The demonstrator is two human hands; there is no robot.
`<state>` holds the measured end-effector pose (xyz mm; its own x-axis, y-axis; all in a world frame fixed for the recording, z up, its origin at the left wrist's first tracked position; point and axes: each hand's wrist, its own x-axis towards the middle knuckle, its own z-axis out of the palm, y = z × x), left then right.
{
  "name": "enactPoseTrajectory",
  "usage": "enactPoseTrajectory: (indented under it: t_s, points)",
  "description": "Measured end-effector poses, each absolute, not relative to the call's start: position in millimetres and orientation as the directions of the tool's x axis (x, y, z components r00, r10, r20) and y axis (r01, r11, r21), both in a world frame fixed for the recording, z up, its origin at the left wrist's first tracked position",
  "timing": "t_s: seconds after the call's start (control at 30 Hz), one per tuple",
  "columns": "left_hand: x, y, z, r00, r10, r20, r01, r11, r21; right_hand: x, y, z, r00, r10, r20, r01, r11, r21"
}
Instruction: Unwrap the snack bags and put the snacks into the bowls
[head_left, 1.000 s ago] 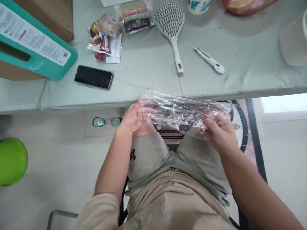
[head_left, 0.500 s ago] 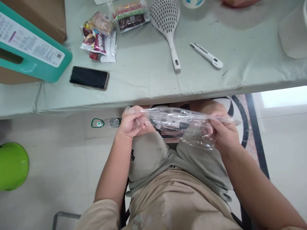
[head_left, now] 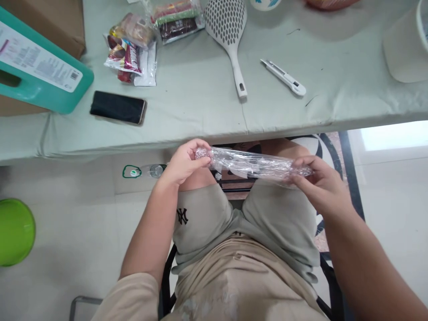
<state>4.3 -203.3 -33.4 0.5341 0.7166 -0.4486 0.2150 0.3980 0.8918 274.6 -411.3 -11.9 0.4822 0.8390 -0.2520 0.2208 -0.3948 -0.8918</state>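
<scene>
A: Item one, clear plastic film (head_left: 250,164). Location?
B: Off the table (head_left: 187,107), just below its near edge, strung above the grey shorts (head_left: 203,214). Condition: gathered into a narrow, wrinkled strip, slanting slightly down toward the right-hand end.

A: Item two, left hand (head_left: 182,166).
B: Thumb and fingers closed on the bunched left end; no open gap at the pinch.

A: Item three, right hand (head_left: 326,185).
B: Thumb below, fingers above, closed on the other end. Palm not full; hold is by the fingertips.

A: Handling notes?
B: My judgement: equal, light pull from both sides, enough to flatten slack, not enough to thin or split the strip. Pinch through all the layers, since loose folds could slip out. Level wrists would spread the load evenly. Such film probably clings to skin, so release one finger at a time.

A: Surroundings, for clearance?
B: Phone (head_left: 117,107), one, dark screen up, by the near edge, left part. Slotted ladle (head_left: 236,73), one, handle toward the near edge. Cutter knife (head_left: 284,79), one, right of the ladle, tip pointing away from the near edge. White tub (head_left: 403,53), one, at the right. Advisable: film well apart from that tip, in case it snags.
</scene>
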Motion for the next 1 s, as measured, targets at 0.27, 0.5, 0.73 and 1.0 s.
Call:
enactPoseTrajectory:
  t_s: [0.27, 0.5, 0.73, 1.0]
  points:
    - [1, -199, -29, 0.496, 0.759, -0.423, 0.121, 0.422, 0.899, 275, -406, -19, 0.408, 0.795, -0.449, 0.026, -0.501, -0.865]
    - [-4, -203, -31, 0.468, 0.819, -0.332, 0.007, 0.372, 0.928, 265, -404, -18, 0.461, 0.781, -0.422, -0.328, -0.292, -0.899]
    - [-7, -210, -27, 0.411, 0.841, -0.352, -0.039, 0.401, 0.915, 270, -419, -19, 0.41, 0.888, -0.207, -0.218, -0.124, -0.968]
    - [-6, -201, -24, 0.342, 0.917, -0.203, 0.059, 0.195, 0.979, 261, -441, -12, 0.273, 0.928, -0.254, 0.275, -0.328, -0.904]
